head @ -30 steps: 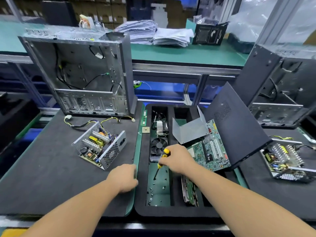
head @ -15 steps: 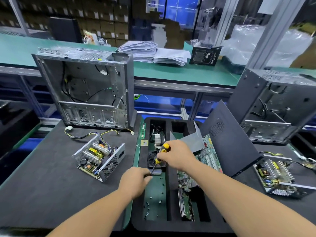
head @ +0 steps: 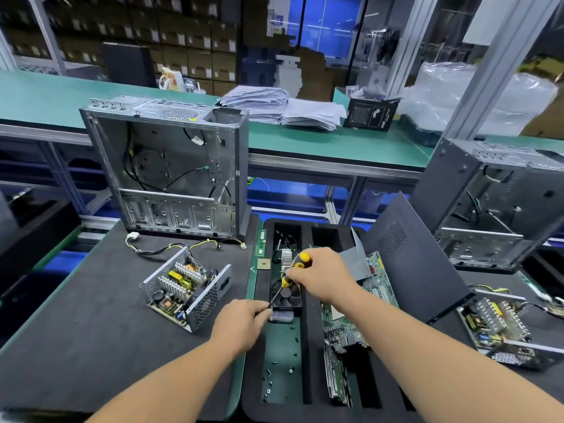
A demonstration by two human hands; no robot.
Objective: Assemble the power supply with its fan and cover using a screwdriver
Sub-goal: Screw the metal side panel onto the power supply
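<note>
Now the right hand (head: 323, 274) grips the yellow and black handle of the screwdriver (head: 288, 280), with the shaft pointing down and to the left. Its tip meets the fingertips of the left hand (head: 244, 323), which are pinched together there; whether they hold a screw is too small to tell. Both hands are above the black foam tray (head: 253, 392), just in front of the black fan (head: 288, 296) that lies in one of its compartments. Small screws (head: 282, 370) are scattered on the green bottom of the same compartment. The open power supply (head: 186, 290) sits on the dark mat (head: 76, 346) to the left, well apart from the hands, with its cables going toward the empty computer case (head: 171, 166).
</note>
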